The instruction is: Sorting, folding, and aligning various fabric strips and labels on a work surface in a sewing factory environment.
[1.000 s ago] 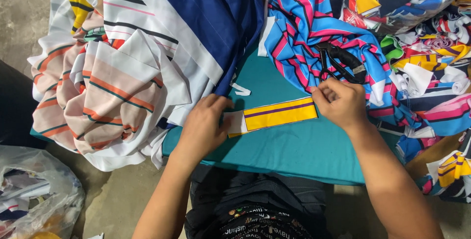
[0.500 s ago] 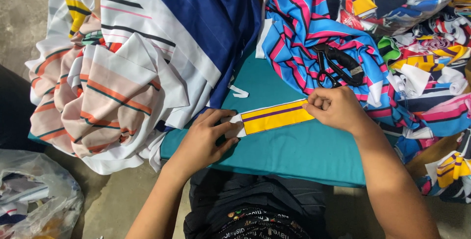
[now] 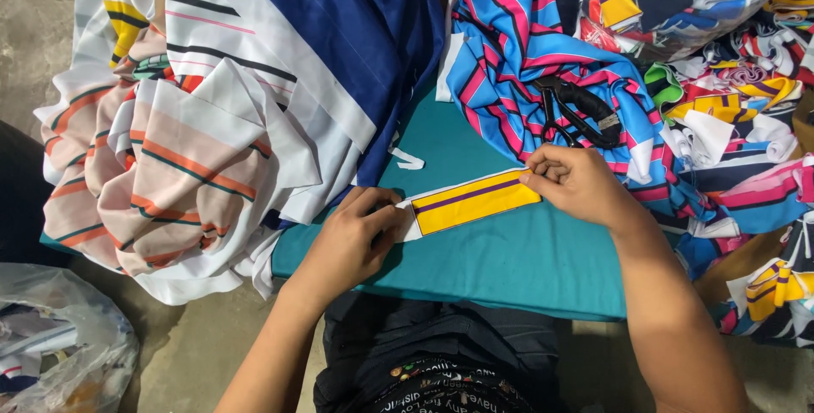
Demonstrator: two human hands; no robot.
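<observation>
Both hands pinch the yellow fabric strip [image 3: 475, 202] flat on the teal table [image 3: 509, 269]: my left hand [image 3: 352, 243] closed on its near-left end, my right hand [image 3: 577, 184] on the right end. It looks light, limp and easily creased, so I grip the ends. Black scissors [image 3: 577, 112] lie beyond.

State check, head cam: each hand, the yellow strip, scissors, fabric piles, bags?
left hand: pinching left end of strip
right hand: pinching right end
yellow fabric strip with purple stripe: stretched flat on teal table
black scissors: closed, resting on blue-pink striped cloth
white striped fabric pile: draped off table edge
clear plastic bag: on floor, stuffed
</observation>
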